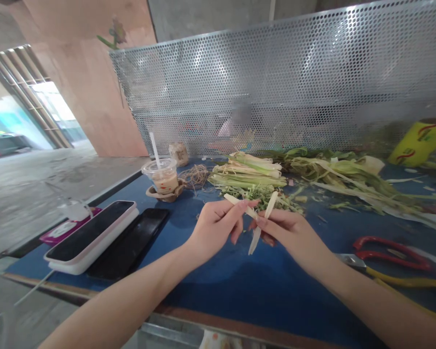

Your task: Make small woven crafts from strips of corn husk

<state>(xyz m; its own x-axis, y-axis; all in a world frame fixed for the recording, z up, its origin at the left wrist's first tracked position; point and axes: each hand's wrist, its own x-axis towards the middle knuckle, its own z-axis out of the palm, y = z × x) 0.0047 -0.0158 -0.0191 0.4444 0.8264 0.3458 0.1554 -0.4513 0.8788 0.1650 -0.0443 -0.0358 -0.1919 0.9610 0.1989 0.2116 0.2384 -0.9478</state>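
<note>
Two pale corn husk strips cross each other just above the blue tabletop. One husk strip (255,242) runs steeply, its lower end hanging below the crossing. The other husk strip (232,198) slants up to the left. My left hand (218,225) is closed, pinching the slanted strip between thumb and fingers. At the crossing, my right hand (285,230) grips the strips with its thumb pressed on top; its other fingers are partly hidden behind. Just beyond both hands lie a heap of green trimmings (263,192) and a bundle of corn husks (247,169).
At left are a cup with a straw (163,182), a twine tangle (196,177), a pink-edged phone (94,232) and a black phone (131,242). Red-handled scissors (392,254) and yellow-handled pliers (403,281) lie right. Loose husks (349,179) spread before a perforated metal panel (276,82).
</note>
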